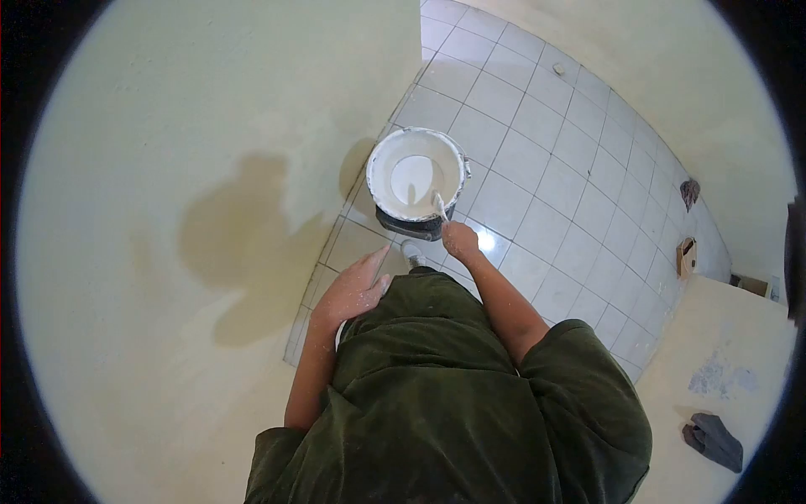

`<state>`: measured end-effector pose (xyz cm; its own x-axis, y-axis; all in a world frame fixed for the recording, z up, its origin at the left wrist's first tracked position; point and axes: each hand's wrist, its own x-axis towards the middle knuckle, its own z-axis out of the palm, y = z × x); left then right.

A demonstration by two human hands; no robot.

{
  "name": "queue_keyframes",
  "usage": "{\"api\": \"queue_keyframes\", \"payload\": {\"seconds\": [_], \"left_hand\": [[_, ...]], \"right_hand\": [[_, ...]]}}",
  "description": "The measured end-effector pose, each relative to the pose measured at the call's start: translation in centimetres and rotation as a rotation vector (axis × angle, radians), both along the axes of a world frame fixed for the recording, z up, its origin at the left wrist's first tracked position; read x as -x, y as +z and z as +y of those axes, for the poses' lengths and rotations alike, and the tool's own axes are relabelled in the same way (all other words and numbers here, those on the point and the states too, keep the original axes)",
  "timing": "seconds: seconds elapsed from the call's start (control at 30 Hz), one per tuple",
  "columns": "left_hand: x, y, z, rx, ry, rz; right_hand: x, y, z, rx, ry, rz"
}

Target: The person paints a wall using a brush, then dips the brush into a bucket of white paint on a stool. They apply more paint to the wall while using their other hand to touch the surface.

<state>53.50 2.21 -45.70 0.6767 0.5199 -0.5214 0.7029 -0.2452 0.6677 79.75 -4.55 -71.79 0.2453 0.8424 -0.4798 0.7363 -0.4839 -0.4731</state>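
A round white bucket [376, 186] with white-smeared rims stands ahead of me, a pool of white paint [411, 179] at its bottom. Under its near side shows a dark object [409, 227], whose kind I cannot make out. My right hand [460, 241] is closed around the handle of a slim, white-coated stirring stick or brush [440, 204], which leans over the bucket's near right rim. Its lower end is too small to tell exactly. My left hand [357, 287] holds nothing, fingers stretched out, beside my dark green clothing and short of the bucket.
A pale wall [168, 252] rises close on my left. White floor tiles [537, 172] extend to the right. Along the far right lie a crumpled dark cloth [689, 194] and a tan box-like item [687, 257]. A grey cloth [714, 442] rests on a pale ledge [672, 370].
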Motion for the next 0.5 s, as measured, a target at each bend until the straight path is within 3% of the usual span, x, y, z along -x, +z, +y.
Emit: {"api": "queue_keyframes", "payload": {"seconds": [0.1, 0.2, 0.5], "left_hand": [[0.1, -0.4, -0.3, -0.003, 0.008, -0.003], [-0.1, -0.5, -0.5, -0.052, 0.013, -0.015], [-0.2, -0.4, -0.8, 0.006, 0.002, 0.011]], "right_hand": [[0.1, 1.2, -0.3, -0.001, -0.060, 0.027], [-0.3, 1.3, -0.1, 0.081, 0.030, 0.045], [0.1, 0.9, -1.0, -0.012, -0.043, 0.075]]}}
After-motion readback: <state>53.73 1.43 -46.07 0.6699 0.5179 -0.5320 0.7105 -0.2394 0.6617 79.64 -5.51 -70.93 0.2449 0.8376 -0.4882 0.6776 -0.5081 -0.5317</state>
